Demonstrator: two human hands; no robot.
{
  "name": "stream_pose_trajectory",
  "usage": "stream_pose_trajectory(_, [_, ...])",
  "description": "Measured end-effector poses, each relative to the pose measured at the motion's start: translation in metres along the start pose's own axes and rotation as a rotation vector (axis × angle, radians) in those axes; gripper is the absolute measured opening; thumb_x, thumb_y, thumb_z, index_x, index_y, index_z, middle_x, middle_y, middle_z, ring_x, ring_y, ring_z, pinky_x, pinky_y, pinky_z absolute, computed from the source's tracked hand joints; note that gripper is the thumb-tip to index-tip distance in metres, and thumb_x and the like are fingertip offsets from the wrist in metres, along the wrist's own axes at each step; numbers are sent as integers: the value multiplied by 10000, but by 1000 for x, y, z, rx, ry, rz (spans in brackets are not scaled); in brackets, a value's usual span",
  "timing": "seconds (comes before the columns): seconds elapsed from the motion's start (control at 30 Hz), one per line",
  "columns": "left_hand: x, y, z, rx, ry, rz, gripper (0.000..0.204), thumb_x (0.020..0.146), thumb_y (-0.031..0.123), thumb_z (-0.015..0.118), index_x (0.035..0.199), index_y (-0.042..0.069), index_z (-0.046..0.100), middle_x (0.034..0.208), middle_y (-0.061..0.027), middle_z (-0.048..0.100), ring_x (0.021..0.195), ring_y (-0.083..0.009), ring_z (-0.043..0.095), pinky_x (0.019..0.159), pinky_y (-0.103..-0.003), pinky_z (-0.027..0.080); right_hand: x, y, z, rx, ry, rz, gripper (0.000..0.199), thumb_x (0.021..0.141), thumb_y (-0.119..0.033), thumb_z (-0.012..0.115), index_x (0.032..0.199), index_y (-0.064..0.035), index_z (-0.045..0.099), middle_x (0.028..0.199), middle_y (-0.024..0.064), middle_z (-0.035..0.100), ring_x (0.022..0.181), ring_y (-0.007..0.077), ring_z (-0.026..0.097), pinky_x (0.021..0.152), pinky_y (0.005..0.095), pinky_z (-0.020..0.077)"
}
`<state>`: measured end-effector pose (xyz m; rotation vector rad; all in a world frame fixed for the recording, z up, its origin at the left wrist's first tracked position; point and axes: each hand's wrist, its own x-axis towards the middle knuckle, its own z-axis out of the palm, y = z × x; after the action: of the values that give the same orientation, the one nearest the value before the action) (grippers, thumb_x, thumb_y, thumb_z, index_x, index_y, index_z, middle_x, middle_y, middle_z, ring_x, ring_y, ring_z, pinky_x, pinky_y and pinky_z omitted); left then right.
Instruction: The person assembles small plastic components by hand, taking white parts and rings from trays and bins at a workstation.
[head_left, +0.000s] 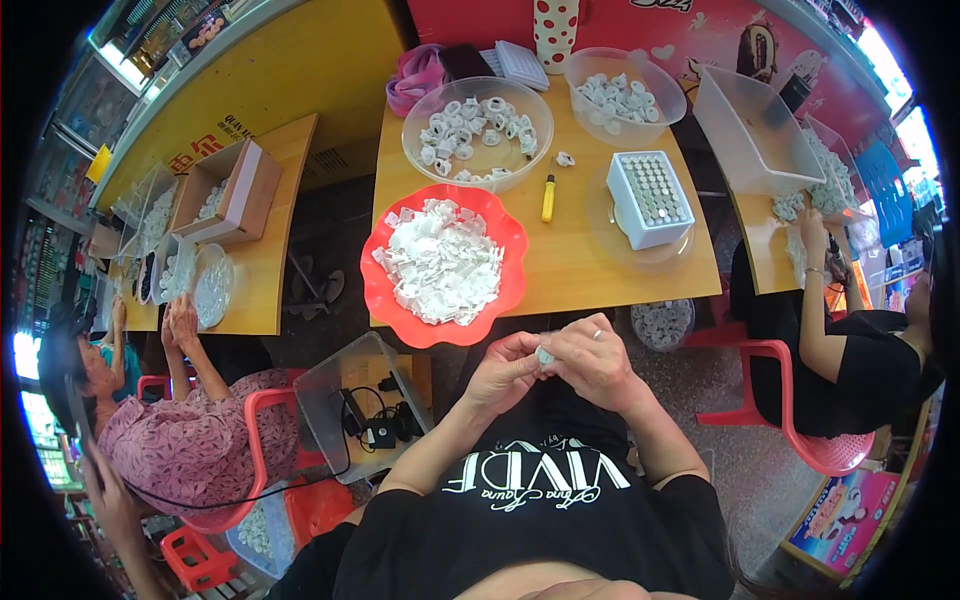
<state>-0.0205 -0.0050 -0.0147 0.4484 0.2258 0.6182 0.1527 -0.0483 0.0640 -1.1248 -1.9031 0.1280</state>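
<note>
Clearly, in the head view both hands meet just below the table edge (pixel 560 300), near the picture's centre: the left hand (pixel 505 372) and the right hand (pixel 590 358) pinch together one small white plastic piece (pixel 545 355), mostly covered by the fingertips. It looks very light and stiff, smooth enough to slip, so I judge a fingertip pinch on its sides is best. Its long axis and direction I cannot tell, too little of it shows. At 11 o'clock from the hands sits a red scalloped tray (pixel 385 290) of similar white pieces; at 1 o'clock, a white box (pixel 650 200)
</note>
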Motion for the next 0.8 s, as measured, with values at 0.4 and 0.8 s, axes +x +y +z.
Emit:
stream_pose_trajectory(0.4, [1,0,14,646,210,33,311,922,82,592,1229,35,585,851,-50,653,663,-91,596,567,-203,457,-46,13,25,1010,196,955,298,769,34,727,1041,7,610,811,44,650,689,64,596,583,187,481])
stream_pose_trajectory(0.8, [5,2,32,527,235,-2,305,937,82,547,1232,8,569,759,-84,661,497,-82,581,412,-164,400,-43,-1,18,1045,222,864,145,866,71,593,1003,34,619,874,77,655,750,104,627,668,236,526])
